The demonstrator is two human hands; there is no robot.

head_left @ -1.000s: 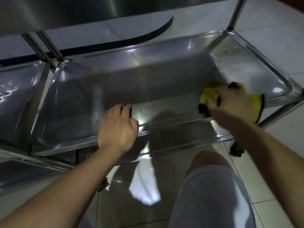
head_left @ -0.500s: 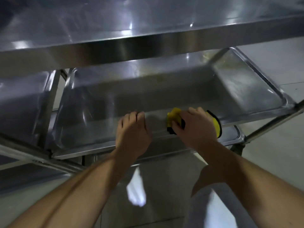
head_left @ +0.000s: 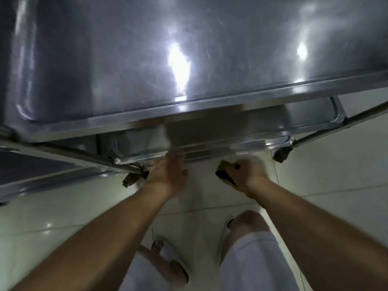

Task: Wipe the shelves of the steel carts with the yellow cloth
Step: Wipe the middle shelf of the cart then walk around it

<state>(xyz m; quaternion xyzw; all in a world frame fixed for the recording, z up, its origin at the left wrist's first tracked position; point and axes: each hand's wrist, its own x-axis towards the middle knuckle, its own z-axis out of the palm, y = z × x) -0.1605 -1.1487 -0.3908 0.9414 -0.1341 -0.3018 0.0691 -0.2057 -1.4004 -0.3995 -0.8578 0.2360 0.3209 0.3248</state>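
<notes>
Seen from above, the steel cart's top shelf (head_left: 147,59) fills the upper half of the view. Strips of the lower shelves (head_left: 304,114) show below its front edge. My right hand (head_left: 247,175) is shut on the yellow cloth (head_left: 223,164) with a black edge, just in front of the lowest shelf's front rim (head_left: 273,141). My left hand (head_left: 168,173) reaches to the same rim further left, with the fingertips on it and the thumb out. Both hands are blurred.
A second steel cart (head_left: 31,171) stands at the left, close to this one. Caster wheels (head_left: 282,154) sit at the cart's lower corners on the pale tiled floor. My knee (head_left: 249,223) and a sandalled foot (head_left: 168,265) are below the hands.
My head has risen above the top shelf. Both hands left the middle shelf and came down to the front rim of the lowest one, the right still gripping the cloth.
</notes>
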